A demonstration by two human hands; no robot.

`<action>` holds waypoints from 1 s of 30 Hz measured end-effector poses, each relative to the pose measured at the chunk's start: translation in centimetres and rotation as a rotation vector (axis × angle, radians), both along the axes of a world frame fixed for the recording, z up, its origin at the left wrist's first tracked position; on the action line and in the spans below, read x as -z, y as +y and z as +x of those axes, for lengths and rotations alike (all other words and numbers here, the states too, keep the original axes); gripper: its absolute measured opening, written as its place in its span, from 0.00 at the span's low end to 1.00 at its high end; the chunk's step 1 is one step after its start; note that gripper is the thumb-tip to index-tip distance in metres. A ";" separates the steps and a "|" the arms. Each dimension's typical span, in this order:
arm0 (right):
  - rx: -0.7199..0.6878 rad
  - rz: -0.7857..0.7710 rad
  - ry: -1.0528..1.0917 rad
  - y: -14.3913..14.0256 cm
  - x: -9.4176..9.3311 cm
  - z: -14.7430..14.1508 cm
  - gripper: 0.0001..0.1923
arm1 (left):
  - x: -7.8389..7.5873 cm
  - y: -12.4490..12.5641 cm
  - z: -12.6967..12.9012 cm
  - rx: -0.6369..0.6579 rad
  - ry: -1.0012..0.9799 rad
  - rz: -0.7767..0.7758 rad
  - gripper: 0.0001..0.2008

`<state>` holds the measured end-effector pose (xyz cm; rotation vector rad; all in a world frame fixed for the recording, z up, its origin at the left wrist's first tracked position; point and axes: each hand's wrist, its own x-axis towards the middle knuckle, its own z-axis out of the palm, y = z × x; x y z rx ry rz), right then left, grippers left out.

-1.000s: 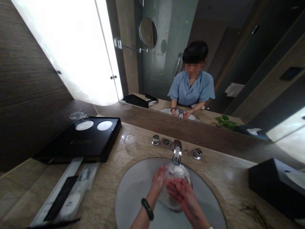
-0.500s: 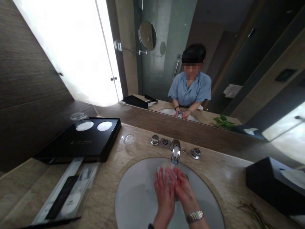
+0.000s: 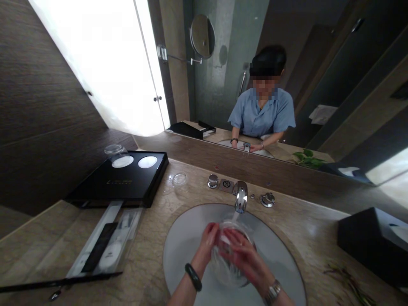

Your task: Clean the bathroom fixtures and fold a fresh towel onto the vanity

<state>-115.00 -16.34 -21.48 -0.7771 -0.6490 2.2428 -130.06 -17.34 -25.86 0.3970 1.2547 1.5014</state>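
A clear, round glass vase (image 3: 228,274) is in the white sink (image 3: 181,238), below the chrome faucet (image 3: 241,197), and water runs onto it. My left hand (image 3: 208,240), with a dark bangle on the wrist, grips the vase's left side near the rim. Over its upper right side lies my right hand (image 3: 244,255), fingers bent against the glass and a metal watch on the wrist. Motion blur and the see-through glass make it unclear whether the right fingertips are inside or outside the vase.
Two tap knobs (image 3: 213,181) (image 3: 267,199) flank the faucet. Left on the counter are a clear glass (image 3: 179,180), a black tray (image 3: 127,182) and an opened drawer of packets (image 3: 103,250). To the right are a black tissue box (image 3: 366,242) and plant stems (image 3: 347,282).
My hands were close together under the faucet; now they are apart, and the vase shows clearly between them. The left hand moved left, the right slightly right and down. The view shifted slightly.
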 end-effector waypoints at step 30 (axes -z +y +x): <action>-0.715 0.256 -0.393 -4.3 1.1 3.3 0.22 | -0.5 2.9 -0.1 0.022 0.184 -0.093 0.20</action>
